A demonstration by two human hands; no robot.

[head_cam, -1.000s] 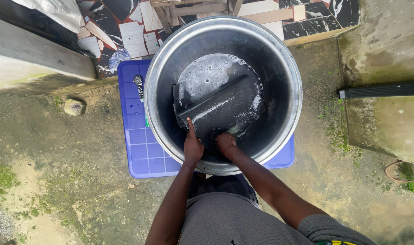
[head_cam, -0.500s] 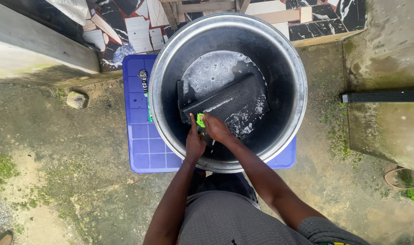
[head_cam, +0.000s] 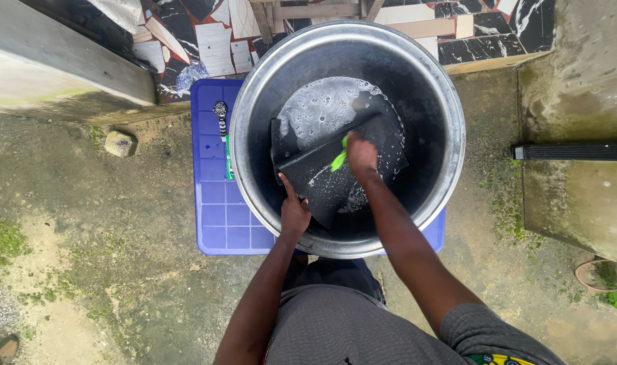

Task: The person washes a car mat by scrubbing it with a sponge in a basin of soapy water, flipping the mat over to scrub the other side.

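A: Mat (head_cam: 322,179), dark, flat, looks like rubber. It sits tilted inside the steel basin (head_cam: 450,122), lower edge down in the soapy water (head_cam: 315,111), upper part leaning toward the person.

B: Go left to right from the basin. What's out left?

A: Well left of the basin, a small stone (head_cam: 120,142) on the mossy ground. Just left of the basin, touching the blue crate (head_cam: 217,216) it stands on, a wristwatch (head_cam: 220,115) and a green stick-like thing, too thin to identify.

B: Hands?

A: Left hand (head_cam: 295,215) at the basin's near rim, fingers closed on the mat's near left edge, thumb on top. Right hand (head_cam: 361,154) near the basin's middle, curled shut around a green sponge (head_cam: 339,160) and pressed onto the mat face.

B: Right of the basin?

A: Well right, a dark ribbed bar (head_cam: 572,150) lying across a concrete ledge. Behind the basin, broken tile paving.

B: How will the mat handle?

A: My judgement: bendy but holds its shape, moderate weight, heavier wet. Suds make it slippery, so pinch an edge or corner with thumb over, like the left hand does, not the flat face. Not fragile. Texture might be ribbed; hard to tell through the foam.
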